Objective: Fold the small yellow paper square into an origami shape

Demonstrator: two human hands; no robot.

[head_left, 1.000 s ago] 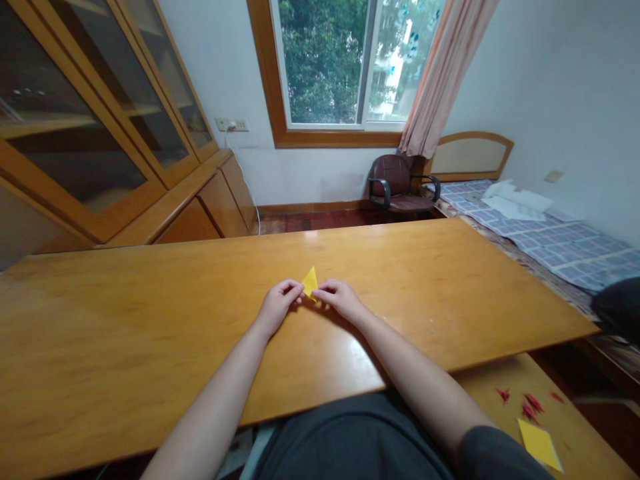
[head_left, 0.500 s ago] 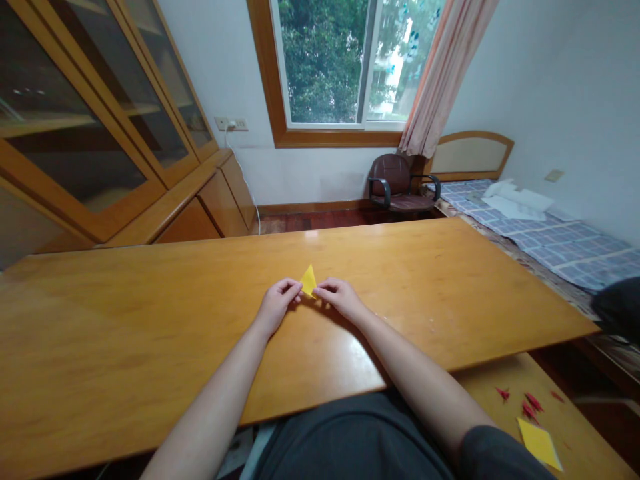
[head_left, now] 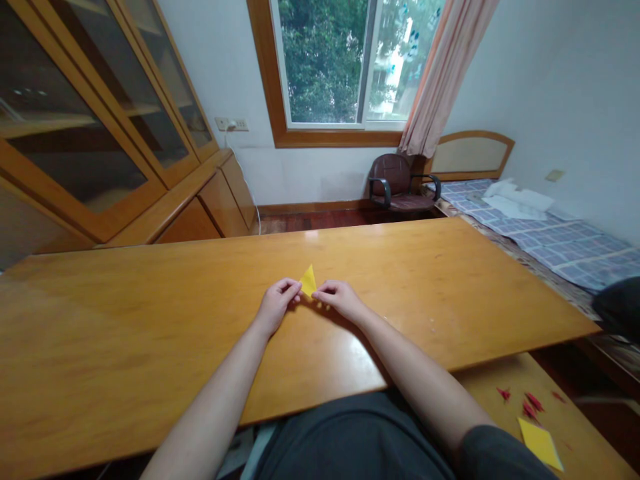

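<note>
A small folded yellow paper [head_left: 309, 279] pokes up in a triangle between my two hands at the middle of the long wooden table [head_left: 150, 307]. My left hand [head_left: 277, 304] pinches its left side with curled fingers. My right hand [head_left: 337, 296] pinches its right side the same way. The lower part of the paper is hidden behind my fingers.
A lower bench at the right carries a yellow paper sheet [head_left: 539, 443] and several small red folded pieces [head_left: 530, 404]. A glass-fronted cabinet [head_left: 90, 127] stands at the left, an office chair [head_left: 395, 184] below the window, and a bed [head_left: 545, 233] along the right wall.
Both hands and the yellow paper have stayed in almost the same spot; the paper shifted very slightly away from me.
</note>
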